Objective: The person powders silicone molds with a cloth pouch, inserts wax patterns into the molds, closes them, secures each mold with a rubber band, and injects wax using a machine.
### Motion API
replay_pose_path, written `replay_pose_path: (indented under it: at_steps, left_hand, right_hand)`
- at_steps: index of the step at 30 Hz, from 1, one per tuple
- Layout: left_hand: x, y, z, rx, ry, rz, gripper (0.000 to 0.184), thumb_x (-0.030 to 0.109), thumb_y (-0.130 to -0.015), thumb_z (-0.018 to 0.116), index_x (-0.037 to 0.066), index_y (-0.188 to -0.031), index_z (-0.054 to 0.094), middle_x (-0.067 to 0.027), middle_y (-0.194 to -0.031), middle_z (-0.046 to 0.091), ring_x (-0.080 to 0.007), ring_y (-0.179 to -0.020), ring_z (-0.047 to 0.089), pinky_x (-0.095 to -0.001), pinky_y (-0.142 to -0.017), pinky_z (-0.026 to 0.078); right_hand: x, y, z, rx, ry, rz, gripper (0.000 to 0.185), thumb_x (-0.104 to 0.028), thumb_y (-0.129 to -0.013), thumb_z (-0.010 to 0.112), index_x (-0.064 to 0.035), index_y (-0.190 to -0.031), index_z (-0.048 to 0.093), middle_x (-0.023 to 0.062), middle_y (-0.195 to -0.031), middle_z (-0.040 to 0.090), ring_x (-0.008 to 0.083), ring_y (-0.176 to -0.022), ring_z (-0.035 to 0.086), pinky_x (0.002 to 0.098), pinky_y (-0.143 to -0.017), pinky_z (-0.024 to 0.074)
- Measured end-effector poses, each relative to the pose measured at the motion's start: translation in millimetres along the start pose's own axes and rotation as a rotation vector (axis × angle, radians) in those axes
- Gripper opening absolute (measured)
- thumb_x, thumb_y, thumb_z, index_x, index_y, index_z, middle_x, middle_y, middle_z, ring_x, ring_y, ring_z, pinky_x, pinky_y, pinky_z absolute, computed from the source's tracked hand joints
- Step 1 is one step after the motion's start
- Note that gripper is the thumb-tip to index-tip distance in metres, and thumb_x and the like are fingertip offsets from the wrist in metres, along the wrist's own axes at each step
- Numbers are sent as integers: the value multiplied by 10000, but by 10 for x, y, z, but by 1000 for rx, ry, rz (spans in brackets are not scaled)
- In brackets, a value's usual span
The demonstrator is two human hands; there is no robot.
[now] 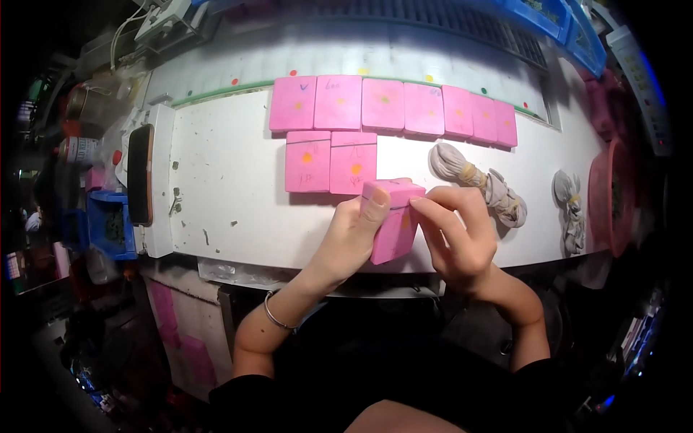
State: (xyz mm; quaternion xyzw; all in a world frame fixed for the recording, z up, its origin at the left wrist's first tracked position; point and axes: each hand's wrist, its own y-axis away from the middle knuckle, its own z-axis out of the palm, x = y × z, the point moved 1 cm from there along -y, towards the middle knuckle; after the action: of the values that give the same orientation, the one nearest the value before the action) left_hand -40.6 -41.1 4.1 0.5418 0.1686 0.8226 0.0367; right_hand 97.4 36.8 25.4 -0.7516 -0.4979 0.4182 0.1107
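Observation:
My left hand (pixel 346 238) is closed around a pink block (pixel 394 238), its thumb pressed on the top edge. The block is held tilted above the table's front part. A dark rubber band (pixel 399 208) runs across its face. At the block's upper right edge, my right hand (pixel 463 234) has thumb and forefinger pinched at the band's end; the exact grip is partly hidden. Just behind, two pink blocks (pixel 307 169) lie side by side, each with a dark band and an orange dot. A row of several more pink blocks (pixel 382 105) lies beyond them.
Bundled grey cloth gloves (pixel 473 173) lie right of my hands, with another cloth bundle (pixel 570 209) farther right. A pink basin (pixel 613 191) stands at the right edge. A phone (pixel 140 175) rests at left, near a blue bin (pixel 114 224). Small scraps dot the white table (pixel 238 159).

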Motion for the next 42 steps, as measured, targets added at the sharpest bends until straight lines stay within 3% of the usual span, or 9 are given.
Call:
replay_pose_path:
  at_steps: [12, 17, 26, 29, 33, 34, 35, 38, 42]
  left_hand:
    - [-14, 26, -32, -23, -128, -13, 529, 482, -939, 421, -12, -1006, 600, -24, -785, 588, -67, -717, 514, -216, -643, 428]
    - [-1, -9, -77, -122, -80, 21, 547, 501, -923, 446, -15, -994, 612, -19, -764, 583, -66, -699, 507, -220, -627, 423]
    - [-28, 60, -178, -336, -332, -199, 572, 526, -891, 487, -24, -979, 616, -15, -747, 583, -72, -662, 507, -222, -602, 422]
    - [-116, 65, -174, -186, -84, -125, 586, 524, -908, 446, -29, -1042, 587, -35, -801, 594, -80, -674, 524, -223, -609, 436]
    - [-58, 63, -172, -131, 154, -206, 633, 530, -931, 339, -27, -1199, 473, -90, -918, 593, -132, -778, 576, -256, -691, 478]
    - [-45, 53, -153, -159, 163, -200, 666, 543, -934, 283, -28, -1243, 432, -121, -993, 589, -162, -842, 599, -283, -739, 499]
    - [-44, 42, -115, -157, 164, -196, 666, 543, -934, 283, -28, -1243, 432, -121, -993, 589, -162, -842, 599, -283, -739, 499]
    - [-91, 8, 38, -51, 113, -11, 603, 517, -935, 359, -12, -1215, 432, -91, -978, 557, -124, -792, 571, -261, -675, 492]
    - [22, 20, 140, -42, 100, 50, 609, 517, -934, 358, -16, -1224, 421, -93, -966, 554, -135, -817, 570, -276, -692, 505]
  right_hand:
    - [21, -104, 22, 4, 121, -74, 223, 62, -608, 616, 17, -812, 539, 104, -759, 546, 193, -585, 521, 263, -492, 422]
    - [39, -119, -211, -291, -851, 826, 101, 53, -758, 561, -8, -821, 512, 26, -769, 543, 37, -651, 505, 167, -534, 394]
    - [310, -86, -103, -271, -821, 947, 56, 30, -806, 555, -10, -842, 540, -20, -740, 508, 25, -618, 472, 170, -548, 397]
    - [458, 58, 62, -293, -333, 643, 94, 23, -790, 580, -8, -872, 542, 6, -739, 510, 63, -575, 478, 183, -524, 390]
    - [265, 19, 8, -115, -155, 442, 339, -18, -746, 661, -38, -1074, 578, 103, -1056, 575, 131, -621, 553, 238, -541, 451]
    - [222, 3, -89, -242, -194, 391, 593, -45, -706, 705, -31, -1253, 477, 173, -1237, 487, 220, -865, 589, 303, -706, 487]
    - [153, -42, -118, -243, -194, 387, 593, -45, -706, 705, -31, -1253, 477, 173, -1237, 487, 220, -865, 589, 303, -706, 487]
    - [-47, -75, -60, -496, -215, 75, 926, -109, -628, 758, 68, -1367, 230, 256, -1326, 322, 414, -1204, 363, 435, -980, 347]
    - [-37, -46, -4, -305, -169, 24, 826, -26, -571, 708, 89, -1302, 341, 247, -1249, 408, 409, -1149, 431, 452, -961, 379]
